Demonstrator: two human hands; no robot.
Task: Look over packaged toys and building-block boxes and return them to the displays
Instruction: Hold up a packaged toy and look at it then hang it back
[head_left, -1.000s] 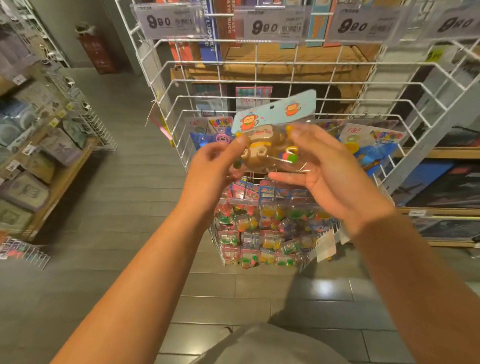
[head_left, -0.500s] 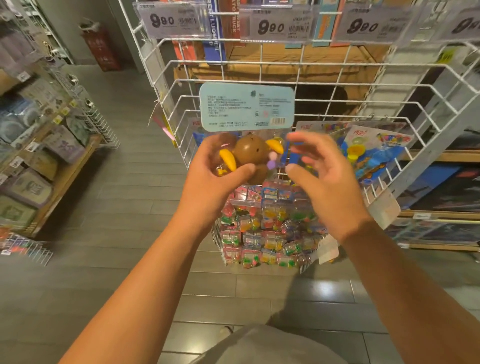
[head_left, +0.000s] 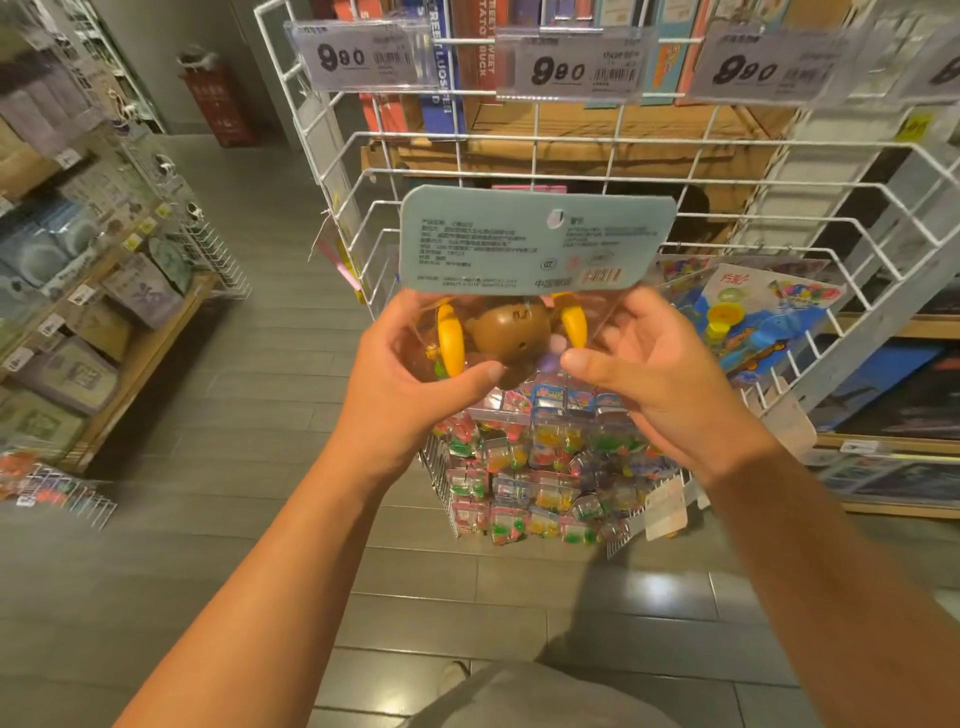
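Observation:
I hold a packaged toy (head_left: 535, 244) upright in front of a white wire basket (head_left: 779, 249). Its pale blue header card faces me with the printed back side, and a brown toy with yellow parts sits in the clear bag below. My left hand (head_left: 410, 374) grips the bag's lower left, thumb under the toy. My right hand (head_left: 649, 369) grips the lower right side, thumb pointing left toward the toy. More carded toys (head_left: 763, 322) lie in the basket behind.
A lower wire basket (head_left: 540, 467) holds several small colourful blister packs. Price tags (head_left: 566, 65) reading 9.90 hang on the top rail, with boxes behind. Wooden shelves (head_left: 78, 332) of packaged goods stand at left across a grey tiled aisle. A red bin (head_left: 218, 104) stands far back.
The package was flipped from its picture side to its printed back. My right hand, briefly loose half a second ago, now grips the bag again, and the toy is closer to me.

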